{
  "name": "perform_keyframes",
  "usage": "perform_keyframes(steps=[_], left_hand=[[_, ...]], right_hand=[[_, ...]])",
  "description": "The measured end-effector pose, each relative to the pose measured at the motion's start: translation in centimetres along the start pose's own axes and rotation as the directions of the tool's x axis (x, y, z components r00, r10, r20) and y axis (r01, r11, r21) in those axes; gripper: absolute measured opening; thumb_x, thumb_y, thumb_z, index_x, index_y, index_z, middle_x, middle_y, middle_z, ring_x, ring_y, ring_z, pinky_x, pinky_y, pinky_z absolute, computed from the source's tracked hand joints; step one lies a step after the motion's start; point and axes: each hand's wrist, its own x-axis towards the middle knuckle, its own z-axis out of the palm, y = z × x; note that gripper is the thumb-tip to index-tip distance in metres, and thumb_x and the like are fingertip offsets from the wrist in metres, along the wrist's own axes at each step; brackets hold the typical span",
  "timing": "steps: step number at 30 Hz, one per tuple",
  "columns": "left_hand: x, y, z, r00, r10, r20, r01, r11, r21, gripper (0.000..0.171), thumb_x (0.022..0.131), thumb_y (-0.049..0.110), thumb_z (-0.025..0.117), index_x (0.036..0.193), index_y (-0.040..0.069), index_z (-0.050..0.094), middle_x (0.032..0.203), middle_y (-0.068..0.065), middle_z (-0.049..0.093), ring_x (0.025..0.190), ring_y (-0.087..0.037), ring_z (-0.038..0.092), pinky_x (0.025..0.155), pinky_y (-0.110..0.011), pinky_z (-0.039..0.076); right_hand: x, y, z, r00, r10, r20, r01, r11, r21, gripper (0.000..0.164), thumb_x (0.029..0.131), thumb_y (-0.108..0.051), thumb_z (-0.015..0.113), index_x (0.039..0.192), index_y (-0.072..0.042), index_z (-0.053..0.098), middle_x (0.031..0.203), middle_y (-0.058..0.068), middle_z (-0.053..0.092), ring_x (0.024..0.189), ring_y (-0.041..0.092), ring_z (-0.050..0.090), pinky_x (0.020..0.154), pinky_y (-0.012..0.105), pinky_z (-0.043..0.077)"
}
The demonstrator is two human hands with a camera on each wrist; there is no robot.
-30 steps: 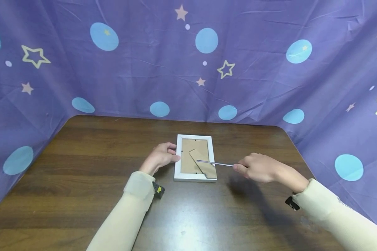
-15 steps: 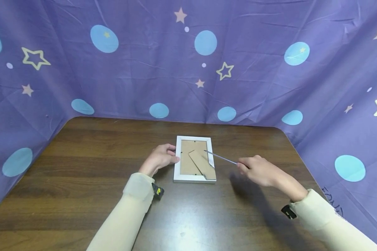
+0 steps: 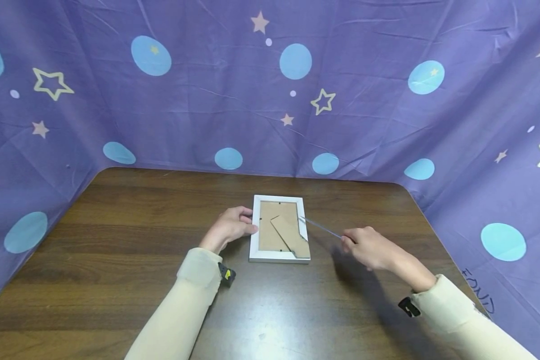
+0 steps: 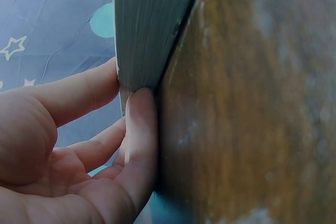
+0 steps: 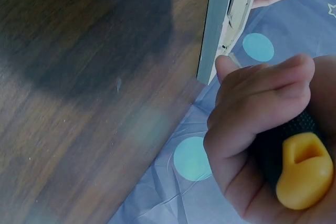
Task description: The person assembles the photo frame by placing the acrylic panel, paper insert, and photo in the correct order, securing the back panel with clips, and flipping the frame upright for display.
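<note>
A white picture frame (image 3: 255,245) lies face down on the table, its brown backing board (image 3: 266,235) and slanted stand flap (image 3: 293,240) showing. Thumb and fingers of my left hand (image 3: 226,228) hold its left edge; the left wrist view has them against the frame's side (image 4: 149,30). My right hand (image 3: 372,247) grips a screwdriver (image 3: 322,228) by the handle, whose yellow end (image 5: 305,174) shows in the right wrist view. The thin shaft points left, its tip over the frame's right border. Whether the tip touches the frame, I cannot tell.
The brown wooden table (image 3: 139,225) extends around the frame. A purple curtain (image 3: 184,100) with stars and blue spots rises behind the table and at both sides.
The screwdriver tip has moved up and right, from over the stand flap to the frame's right border. My right hand has shifted slightly right; the left hand keeps its place on the frame.
</note>
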Motion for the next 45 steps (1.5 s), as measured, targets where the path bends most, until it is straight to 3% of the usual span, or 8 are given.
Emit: perform_keyframes(steps=[4,10,17,28,34,45], left_hand=[[0.0,0.0,0.1,1.0,-0.002,0.002,0.002,1.0,-0.011,0.062,0.093,0.01,0.079,0.149,0.0,0.054,0.132,-0.02,0.069,0.12,-0.034,0.068,0.112,-0.048,0.051],[0.0,0.0,0.2,1.0,-0.009,0.003,0.009,1.0,-0.006,0.062,0.094,0.01,0.079,0.15,0.0,0.054,0.133,-0.02,0.069,0.12,-0.034,0.068,0.112,-0.048,0.051],[0.0,0.1,0.2,1.0,-0.007,0.004,0.007,1.0,-0.004,0.062,0.094,0.011,0.079,0.15,0.0,0.054,0.133,-0.02,0.069,0.121,-0.034,0.067,0.112,-0.048,0.051],[0.0,0.2,0.2,1.0,0.003,0.0,-0.003,1.0,0.011,0.062,0.094,0.011,0.078,0.149,0.0,0.054,0.133,-0.02,0.069,0.123,-0.035,0.067,0.111,-0.049,0.051],[0.0,0.2,0.2,1.0,0.002,-0.001,-0.002,1.0,0.011,0.062,0.094,0.011,0.078,0.15,0.0,0.054,0.134,-0.021,0.068,0.123,-0.035,0.066,0.112,-0.049,0.051],[0.1,0.0,0.1,1.0,0.007,-0.017,-0.006,1.0,0.023,0.061,0.093,0.01,0.079,0.149,0.0,0.055,0.133,-0.021,0.069,0.122,-0.036,0.067,0.111,-0.048,0.052]], right_hand=[[0.1,0.0,0.4,1.0,0.016,0.01,-0.016,1.0,0.005,0.029,0.111,-0.016,0.047,0.088,-0.007,0.063,0.082,0.009,0.066,0.042,0.014,0.052,0.041,0.034,0.051],[0.1,-0.2,0.6,0.999,0.028,0.018,-0.028,1.0,0.006,0.029,0.111,-0.016,0.046,0.088,-0.007,0.062,0.077,0.007,0.063,0.038,0.012,0.051,0.043,0.036,0.052],[0.1,-0.4,0.5,0.999,0.034,0.03,-0.035,0.999,0.014,0.029,0.112,-0.016,0.046,0.089,-0.007,0.063,0.087,0.011,0.068,0.039,0.013,0.052,0.046,0.036,0.052],[0.3,-0.8,0.6,0.997,0.063,0.052,-0.064,0.998,0.007,0.03,0.111,-0.015,0.043,0.088,-0.007,0.06,0.076,0.005,0.058,0.045,0.015,0.05,0.039,0.031,0.047],[0.5,-1.4,0.9,0.999,0.02,0.027,-0.018,0.997,-0.073,0.03,0.11,-0.012,0.044,0.082,-0.01,0.054,0.067,-0.003,0.047,0.051,0.011,0.048,0.046,0.028,0.044],[0.9,-2.1,1.0,1.0,0.015,0.013,-0.013,0.984,-0.175,0.03,0.108,-0.01,0.046,0.079,-0.015,0.05,0.066,-0.003,0.045,0.06,0.014,0.047,0.054,0.03,0.041]])
